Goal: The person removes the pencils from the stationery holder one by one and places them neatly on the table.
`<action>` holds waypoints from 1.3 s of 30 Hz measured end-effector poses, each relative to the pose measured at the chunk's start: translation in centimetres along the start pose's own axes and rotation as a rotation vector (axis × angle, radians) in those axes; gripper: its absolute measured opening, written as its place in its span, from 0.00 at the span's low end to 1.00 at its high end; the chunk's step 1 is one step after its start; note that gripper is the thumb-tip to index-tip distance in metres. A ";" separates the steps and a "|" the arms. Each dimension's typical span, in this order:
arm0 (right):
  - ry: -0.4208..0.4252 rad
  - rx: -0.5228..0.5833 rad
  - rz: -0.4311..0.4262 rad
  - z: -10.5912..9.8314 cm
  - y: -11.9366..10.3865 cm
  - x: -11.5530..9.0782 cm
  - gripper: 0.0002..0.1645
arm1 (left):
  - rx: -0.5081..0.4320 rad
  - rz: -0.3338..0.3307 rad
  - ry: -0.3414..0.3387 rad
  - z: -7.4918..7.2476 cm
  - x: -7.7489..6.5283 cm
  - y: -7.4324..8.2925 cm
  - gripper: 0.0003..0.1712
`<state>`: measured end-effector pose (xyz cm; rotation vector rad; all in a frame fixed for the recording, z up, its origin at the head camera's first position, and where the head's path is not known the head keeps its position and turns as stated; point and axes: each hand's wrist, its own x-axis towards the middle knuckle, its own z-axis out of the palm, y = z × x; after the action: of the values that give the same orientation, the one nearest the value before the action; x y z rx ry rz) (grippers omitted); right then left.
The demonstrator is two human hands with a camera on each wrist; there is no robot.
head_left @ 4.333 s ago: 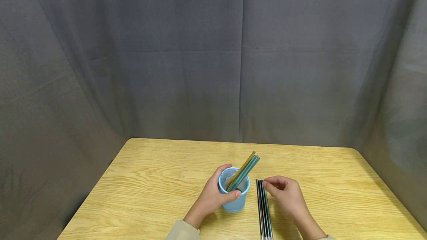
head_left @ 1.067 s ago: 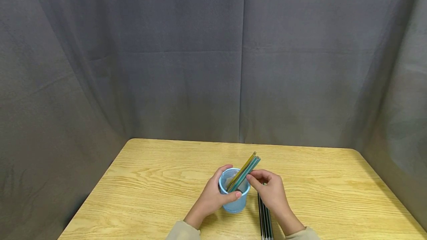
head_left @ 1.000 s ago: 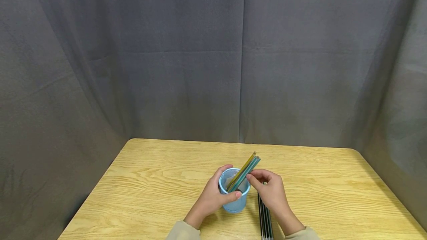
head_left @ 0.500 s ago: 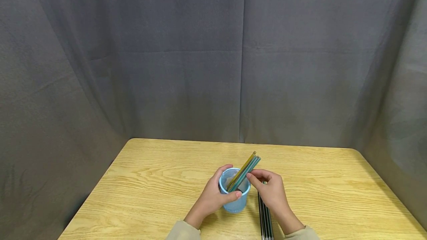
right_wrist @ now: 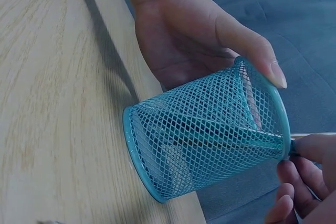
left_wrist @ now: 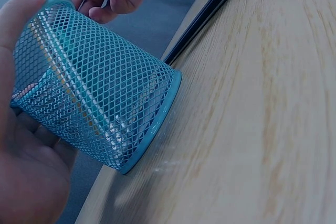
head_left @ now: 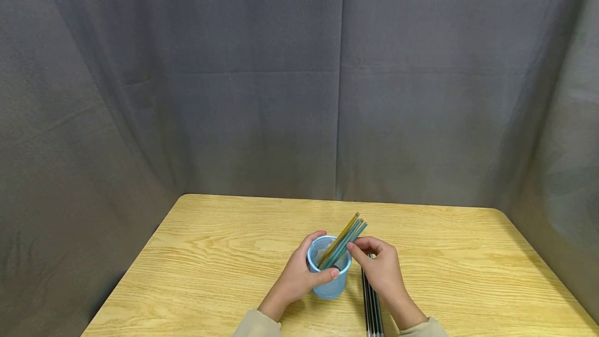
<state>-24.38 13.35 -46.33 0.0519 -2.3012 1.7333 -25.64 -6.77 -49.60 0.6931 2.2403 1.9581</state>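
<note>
My left hand point(head_left: 297, 277) grips a light blue mesh pen cup point(head_left: 329, 287) from its left, thumb along the near side of the rim. A yellow pencil point(head_left: 343, 235) and several teal pencils point(head_left: 338, 254) lean to the right in the cup, their upper ends above the rim. With thumb and fingertips my right hand point(head_left: 381, 269) pinches the rightmost teal pencil close to the rim. In the left wrist view the cup's base point(left_wrist: 152, 135) is close to the tabletop. Through the mesh in the right wrist view, the pencils point(right_wrist: 210, 135) show slanting inside.
A row of dark pencils point(head_left: 371, 306) lies on the wooden table point(head_left: 224, 254), to the right of the cup and partly under my right hand. Grey curtains point(head_left: 262, 92) stand behind the table and at both sides.
My right hand has moved left from the row of pencils to the cup's rim. Over the last half second the pinched teal pencil's top has shifted slightly right. My left hand stays put.
</note>
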 end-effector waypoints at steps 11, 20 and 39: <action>0.020 0.017 -0.029 -0.6 -0.3 -0.3 0.08 | 0.002 0.006 0.008 0.0 -0.1 0.0 0.44; 0.032 0.035 -0.029 -1.0 -0.7 -0.4 0.11 | 0.004 0.010 0.010 0.0 -0.1 0.0 0.44; 0.070 0.068 -0.027 -2.2 -2.1 -0.8 0.13 | 0.017 0.018 0.003 0.0 0.0 0.0 0.44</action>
<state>-22.84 14.77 -43.97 0.0346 -2.1819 1.7714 -25.64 -6.78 -49.62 0.7149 2.2626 1.9516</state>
